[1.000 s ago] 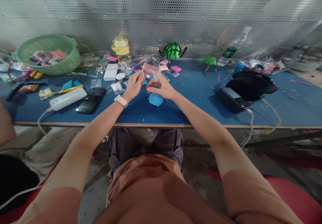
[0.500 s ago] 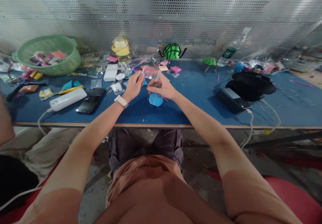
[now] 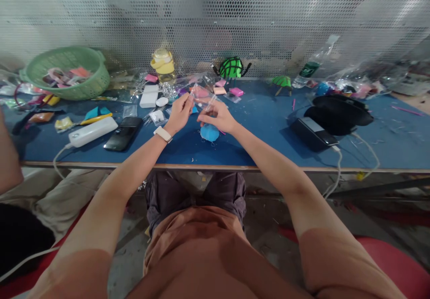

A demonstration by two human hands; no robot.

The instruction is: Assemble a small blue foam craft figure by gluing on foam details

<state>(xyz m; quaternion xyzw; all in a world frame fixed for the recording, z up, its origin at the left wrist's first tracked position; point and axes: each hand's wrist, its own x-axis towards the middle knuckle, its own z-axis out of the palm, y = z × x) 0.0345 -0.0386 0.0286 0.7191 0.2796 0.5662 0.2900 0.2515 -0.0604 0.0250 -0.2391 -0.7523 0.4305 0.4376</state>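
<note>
A clear plastic bag [image 3: 202,94] is stretched between my two hands above the blue table. My left hand [image 3: 181,112] pinches its left side, thumb against fingers. On the other side, my right hand [image 3: 217,114] has its fingers curled at the bag's right edge. Below the right hand, a flat blue round piece [image 3: 209,132] lies on the table, with thin loops at its rim. Part of a pink stick [image 3: 222,133] shows beside that piece.
A green basket [image 3: 67,73], white power bank [image 3: 93,132] and black phone [image 3: 122,134] are on the left. A green turtle-like shape [image 3: 231,68] stands at the back. A bottle [image 3: 312,66] and black box [image 3: 312,133] are at right. Another person's arm [image 3: 8,155] shows far left.
The whole view has shifted slightly, so the table items appear a little further right. Both hands keep nearly the same pose around the clear bag.
</note>
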